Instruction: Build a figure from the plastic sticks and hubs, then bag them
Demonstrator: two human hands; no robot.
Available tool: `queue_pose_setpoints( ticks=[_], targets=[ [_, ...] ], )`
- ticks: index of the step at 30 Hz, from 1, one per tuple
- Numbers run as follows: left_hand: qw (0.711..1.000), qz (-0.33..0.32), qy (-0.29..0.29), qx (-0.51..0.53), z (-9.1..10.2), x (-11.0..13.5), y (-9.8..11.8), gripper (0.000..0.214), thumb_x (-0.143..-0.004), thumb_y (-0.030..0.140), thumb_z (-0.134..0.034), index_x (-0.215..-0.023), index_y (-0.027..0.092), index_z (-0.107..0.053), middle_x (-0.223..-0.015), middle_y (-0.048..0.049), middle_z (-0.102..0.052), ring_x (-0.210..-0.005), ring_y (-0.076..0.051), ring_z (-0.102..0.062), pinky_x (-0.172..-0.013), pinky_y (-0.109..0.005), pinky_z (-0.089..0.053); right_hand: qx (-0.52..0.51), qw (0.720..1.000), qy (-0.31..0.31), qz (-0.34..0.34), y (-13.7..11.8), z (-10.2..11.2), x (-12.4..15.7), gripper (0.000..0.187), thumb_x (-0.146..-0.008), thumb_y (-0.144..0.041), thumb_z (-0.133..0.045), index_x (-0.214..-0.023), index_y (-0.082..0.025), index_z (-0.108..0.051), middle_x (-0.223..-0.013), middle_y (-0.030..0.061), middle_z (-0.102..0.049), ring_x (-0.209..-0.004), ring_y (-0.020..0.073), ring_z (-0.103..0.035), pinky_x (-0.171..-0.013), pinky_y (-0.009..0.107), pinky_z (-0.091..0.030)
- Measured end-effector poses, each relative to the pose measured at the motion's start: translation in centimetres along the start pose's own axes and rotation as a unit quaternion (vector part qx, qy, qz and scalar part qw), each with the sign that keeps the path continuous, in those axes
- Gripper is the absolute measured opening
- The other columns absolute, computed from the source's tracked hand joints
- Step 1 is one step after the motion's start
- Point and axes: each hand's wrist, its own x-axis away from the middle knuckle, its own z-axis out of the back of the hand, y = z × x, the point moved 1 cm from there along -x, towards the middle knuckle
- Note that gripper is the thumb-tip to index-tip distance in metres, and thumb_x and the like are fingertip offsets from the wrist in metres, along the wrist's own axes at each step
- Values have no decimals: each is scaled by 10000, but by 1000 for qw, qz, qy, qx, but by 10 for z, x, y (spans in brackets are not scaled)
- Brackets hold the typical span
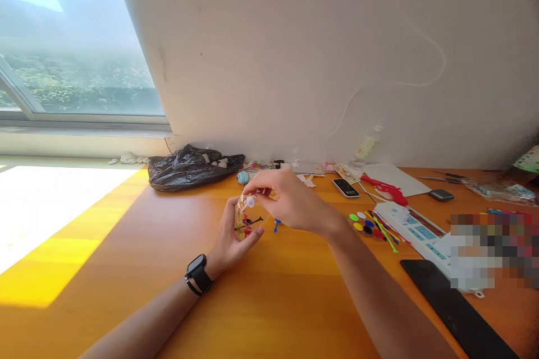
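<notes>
My left hand [229,244], wearing a black watch [197,272], is curled around a clear plastic piece [238,219] over the table, thumb pointing right. Between its thumb and fingers show a red piece [247,229] and a thin black piece [255,220]. My right hand [286,202] reaches in from above with its fingers pinched together close to the top of the clear piece. A small white round piece [250,201] shows beside those fingertips; what they hold is partly hidden. Just right of the left thumb lies a small blue arrow-shaped piece [276,226].
Right of my hands lie coloured discs [357,226] and coloured strips [383,231]. Farther right are a white power strip [415,230] and a long black slab [455,308]. A black plastic bag [181,171] and a phone-like device [346,188] sit toward the wall.
</notes>
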Motion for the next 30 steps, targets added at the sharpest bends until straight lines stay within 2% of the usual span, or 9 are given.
queue_pose_setpoints(
  ticks=[3,7,14,16,19,23,25,27,30],
  targets=[
    [999,-27,-42,-7,0,-1,-2,576,-882,336,-755,-1372,243,-468,-1220,-108,-599,-1104,-302,-616,-951,-462,-532,-30,1000,6,0,-1,-4,0,256,-842,-42,-610,-946,-195,-788,-932,28,-778,-812,170,-656,-721,269,-467],
    [998,-35,-45,2,1,-1,-6,556,-896,347,-738,-1373,239,-474,-1254,-116,-604,-1142,-308,-617,-1010,-478,-506,-14,999,-30,0,-2,-9,1,267,-821,-6,-568,-848,-181,-768,-802,2,-747,-706,136,-606,-637,244,-401],
    [998,-29,-47,14,2,2,-8,495,-891,359,-752,-1288,231,-486,-1145,-98,-632,-1001,-274,-654,-908,-438,-541,21,994,-110,6,-9,-10,3,256,-872,-25,-522,-733,-163,-687,-656,-24,-641,-584,97,-485,-563,246,-313],
    [999,-20,-41,10,2,2,-7,519,-884,367,-762,-1300,243,-478,-1122,-87,-622,-962,-257,-645,-866,-414,-546,28,995,-97,3,-12,-3,5,244,-897,-56,-528,-782,-174,-707,-687,-19,-657,-603,106,-503,-577,248,-331],
    [1000,-2,-23,-5,3,2,-8,583,-855,388,-790,-1329,268,-473,-1140,-81,-595,-949,-251,-629,-819,-395,-547,14,1000,-20,1,-10,15,6,216,-943,-137,-543,-942,-208,-747,-834,4,-725,-733,146,-596,-654,256,-410],
    [1000,-6,-20,3,3,1,-10,592,-871,395,-770,-1360,277,-459,-1183,-94,-586,-1030,-272,-623,-854,-411,-539,52,996,52,-53,33,33,7,207,-981,-243,-540,-1005,-230,-745,-880,19,-733,-770,168,-616,-678,270,-443],
    [1000,-2,-19,7,3,0,-11,579,-881,404,-759,-1358,269,-459,-1109,-80,-593,-1036,-275,-623,-876,-417,-533,103,987,-2,-126,70,29,7,196,-953,-230,-568,-1006,-232,-757,-922,34,-744,-770,171,-623,-695,276,-449],
    [1000,3,-12,8,3,-1,-12,564,-887,417,-753,-1347,269,-462,-1064,-63,-587,-1030,-271,-624,-893,-419,-527,130,960,-119,-217,109,18,9,234,-892,-187,-631,-1071,-244,-770,-1083,58,-751,-854,186,-658,-721,271,-459],
    [1000,11,-5,10,3,-3,-13,531,-905,425,-736,-1339,272,-471,-1050,-51,-585,-990,-251,-623,-902,-417,-521,127,942,-177,-254,153,-2,13,264,-764,-169,-766,-1016,-237,-807,-1114,74,-755,-881,213,-687,-716,267,-479]
  ],
)
